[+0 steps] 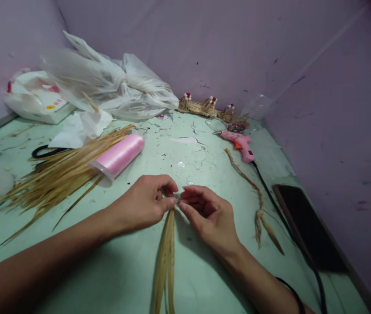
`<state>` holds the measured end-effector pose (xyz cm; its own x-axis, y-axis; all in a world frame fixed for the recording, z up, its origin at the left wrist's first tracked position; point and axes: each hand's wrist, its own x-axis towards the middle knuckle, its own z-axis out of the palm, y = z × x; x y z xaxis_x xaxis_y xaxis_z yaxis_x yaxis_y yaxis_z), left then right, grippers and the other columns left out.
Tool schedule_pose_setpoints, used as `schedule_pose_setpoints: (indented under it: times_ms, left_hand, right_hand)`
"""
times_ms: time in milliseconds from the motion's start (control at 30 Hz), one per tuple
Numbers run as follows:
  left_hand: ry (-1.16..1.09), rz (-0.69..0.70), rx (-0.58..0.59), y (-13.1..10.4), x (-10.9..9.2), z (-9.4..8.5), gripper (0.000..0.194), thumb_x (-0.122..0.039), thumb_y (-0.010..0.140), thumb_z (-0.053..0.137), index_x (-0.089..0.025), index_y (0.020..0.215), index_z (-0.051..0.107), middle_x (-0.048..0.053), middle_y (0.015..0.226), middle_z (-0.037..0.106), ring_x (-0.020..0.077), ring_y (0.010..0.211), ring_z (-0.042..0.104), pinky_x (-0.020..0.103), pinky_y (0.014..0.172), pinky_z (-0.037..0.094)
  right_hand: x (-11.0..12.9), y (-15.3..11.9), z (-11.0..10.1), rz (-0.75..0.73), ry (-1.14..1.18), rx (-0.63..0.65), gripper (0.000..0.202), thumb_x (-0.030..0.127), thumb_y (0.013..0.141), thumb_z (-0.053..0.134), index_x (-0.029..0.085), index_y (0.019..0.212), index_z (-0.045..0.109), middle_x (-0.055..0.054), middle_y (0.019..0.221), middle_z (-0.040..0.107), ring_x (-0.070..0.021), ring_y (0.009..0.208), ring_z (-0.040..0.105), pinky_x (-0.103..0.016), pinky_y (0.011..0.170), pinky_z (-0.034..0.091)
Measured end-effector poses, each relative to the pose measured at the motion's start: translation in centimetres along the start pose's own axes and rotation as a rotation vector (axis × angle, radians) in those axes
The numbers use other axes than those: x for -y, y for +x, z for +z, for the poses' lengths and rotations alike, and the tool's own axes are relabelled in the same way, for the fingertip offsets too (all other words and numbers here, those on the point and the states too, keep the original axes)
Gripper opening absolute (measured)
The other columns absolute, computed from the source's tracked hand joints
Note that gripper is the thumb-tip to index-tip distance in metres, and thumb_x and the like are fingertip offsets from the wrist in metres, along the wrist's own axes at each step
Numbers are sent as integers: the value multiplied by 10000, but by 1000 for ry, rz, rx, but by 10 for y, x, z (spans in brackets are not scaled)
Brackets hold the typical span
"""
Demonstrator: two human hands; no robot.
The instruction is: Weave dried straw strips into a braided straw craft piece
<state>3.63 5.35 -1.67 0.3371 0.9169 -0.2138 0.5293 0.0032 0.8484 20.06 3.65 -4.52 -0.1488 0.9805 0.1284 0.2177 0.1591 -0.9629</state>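
Note:
A few long strips of dried leaf (167,257) hang down toward the front edge, their upper ends gathered at my fingertips. My left hand (149,201) pinches this top end between thumb and fingers. Close beside it on the right, my right hand (210,213) has curled fingers, with the thumb near the fingertips. A tiny pale bit shows between the two hands, too small to name. A spool of pink ribbon (120,155) lies beyond my left hand, against a bundle of dried leaf strips (64,174). To the right lies a twisted dried-leaf cord (246,176).
A pink glue gun (239,143) with a black cable and a dark phone (308,226) lie on the right. Along the wall are a white plastic bag (123,87), a tissue pack (39,102) and a braided piece with red and white beads (201,108). Black-handled scissors (46,151) lie left.

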Motion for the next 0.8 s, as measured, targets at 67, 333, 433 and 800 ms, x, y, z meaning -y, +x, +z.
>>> schedule_pose_setpoints:
  times_ms: [67, 333, 433, 800]
  left_hand:
    - [-39, -12, -82, 1, 1, 0, 156, -299, 708, 536, -163, 778, 570, -59, 503, 450, 70, 455, 380, 178, 421, 275]
    - [-40, -28, -242, 1, 1, 3, 217, -361, 724, 534, -164, 635, 542, -55, 476, 420, 63, 431, 343, 181, 404, 264]
    - [74, -3, -286, -2, 1, 4, 236, -363, 735, 523, -169, 601, 537, -47, 449, 431, 72, 413, 372, 188, 393, 274]
    - [469, 304, -804, -8, -2, -15, 115, -294, 715, 576, -182, 691, 582, -14, 590, 559, 97, 495, 469, 223, 462, 343]
  right_hand:
    - [1, 0, 0, 81, 104, -28, 378, 204, 666, 637, 203, 1028, 525, -49, 907, 605, -141, 692, 619, -296, 622, 530]
    - [8, 7, -13, 111, 116, -433, 532, 236, 656, 617, 220, 1158, 443, -85, 1137, 482, -148, 801, 538, -310, 634, 501]
    - [9, 10, -26, -2, 134, -604, 415, 242, 711, 583, 218, 1113, 485, -61, 1111, 486, -128, 783, 505, -265, 598, 483]
    - [22, 12, -31, -100, 86, -657, 375, 245, 715, 595, 238, 1082, 521, -30, 1026, 552, -84, 617, 498, -211, 474, 411]
